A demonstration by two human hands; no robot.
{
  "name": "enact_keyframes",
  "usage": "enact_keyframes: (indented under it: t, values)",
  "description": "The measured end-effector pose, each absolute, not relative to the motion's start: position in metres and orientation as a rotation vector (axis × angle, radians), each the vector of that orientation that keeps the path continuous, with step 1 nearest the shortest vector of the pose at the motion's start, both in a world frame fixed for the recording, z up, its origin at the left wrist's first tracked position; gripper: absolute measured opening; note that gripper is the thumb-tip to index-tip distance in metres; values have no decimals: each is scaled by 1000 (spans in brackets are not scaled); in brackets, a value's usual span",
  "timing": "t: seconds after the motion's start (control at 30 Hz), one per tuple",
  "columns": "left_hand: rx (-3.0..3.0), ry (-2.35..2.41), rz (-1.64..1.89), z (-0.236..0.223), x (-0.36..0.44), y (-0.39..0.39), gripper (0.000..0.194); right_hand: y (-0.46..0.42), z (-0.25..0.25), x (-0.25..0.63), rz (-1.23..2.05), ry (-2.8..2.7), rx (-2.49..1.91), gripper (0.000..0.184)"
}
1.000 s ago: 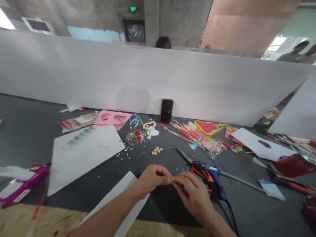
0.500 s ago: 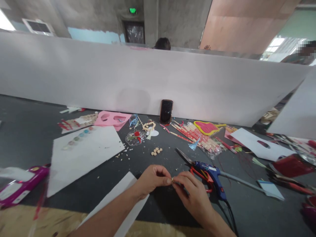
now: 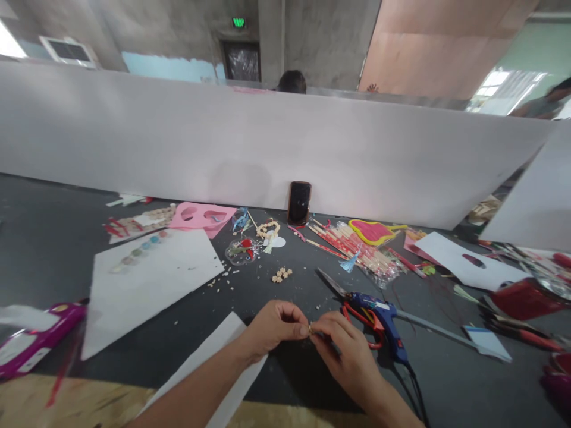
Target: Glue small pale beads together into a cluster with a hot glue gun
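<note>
My left hand (image 3: 273,326) and my right hand (image 3: 347,355) meet low in the middle of the view, above the dark table (image 3: 53,249). Both are closed in a pinch on a tiny pale bead-like piece (image 3: 311,327) held between their fingertips. A thin dark stick seems to lie under my right fingers. A blue glue gun (image 3: 383,321) and red-handled scissors (image 3: 352,303) lie just right of my right hand. A small cluster of pale beads (image 3: 282,274) sits on the table beyond my hands.
A white sheet (image 3: 147,279) lies to the left, another under my left forearm. A phone (image 3: 299,203) leans on the white partition (image 3: 267,148). Pink card (image 3: 203,216), sticks in a bag (image 3: 361,249), a purple tool (image 3: 35,342) and red items at right surround the spot.
Nothing has visibly moved on the table; my hands stay pinched together, and the view has shifted slightly downward.
</note>
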State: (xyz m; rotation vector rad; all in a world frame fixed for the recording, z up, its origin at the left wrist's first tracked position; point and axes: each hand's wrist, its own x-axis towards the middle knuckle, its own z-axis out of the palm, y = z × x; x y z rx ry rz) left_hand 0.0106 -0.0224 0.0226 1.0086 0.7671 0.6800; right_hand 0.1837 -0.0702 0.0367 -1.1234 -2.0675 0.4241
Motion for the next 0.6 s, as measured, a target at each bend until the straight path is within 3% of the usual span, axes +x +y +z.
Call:
enact_keyframes:
  t: [0.6]
  values:
    - [1039, 739, 672, 27, 10, -23, 26, -71, 36, 184, 409, -2043, -1137, 11]
